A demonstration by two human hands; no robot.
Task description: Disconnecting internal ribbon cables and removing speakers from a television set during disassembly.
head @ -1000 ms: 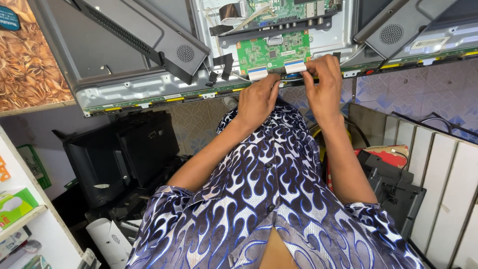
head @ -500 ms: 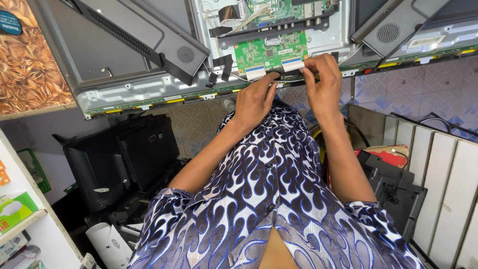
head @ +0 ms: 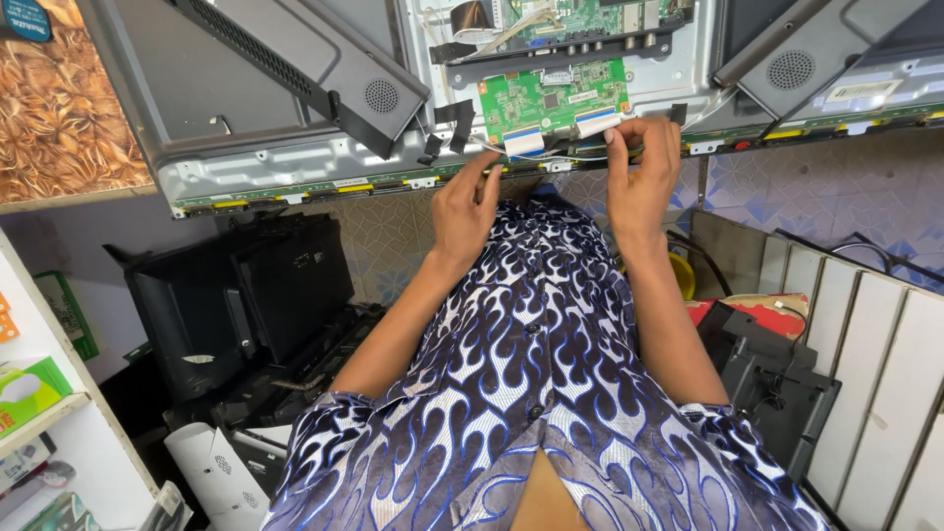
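A flat-screen television panel with its back cover removed [head: 295,167] is seen propped at the top of the head view, its bare grey metal back facing the camera. Near its lower edge a small green rectangular circuit board [head: 551,96] is mounted, with its long axis running left to right along that edge. Two white flat ribbon connectors [head: 560,135] are seated side by side at the board's lower edge. The right hand [head: 641,177] is raised to the right-hand connector, and its fingertips [head: 618,133] are pinched narrowly at the connector's end or the thin cable beside it; which of the two is gripped cannot be told. The left hand [head: 464,211] is held lower and just left of the board, its fingers loosely curled and apparently holding nothing, close under the panel's edge without clear contact. The board thus lies directly above both hands, and the right hand is the nearer. Dark speaker bars [head: 295,59] are seen lying aslant across the panel.
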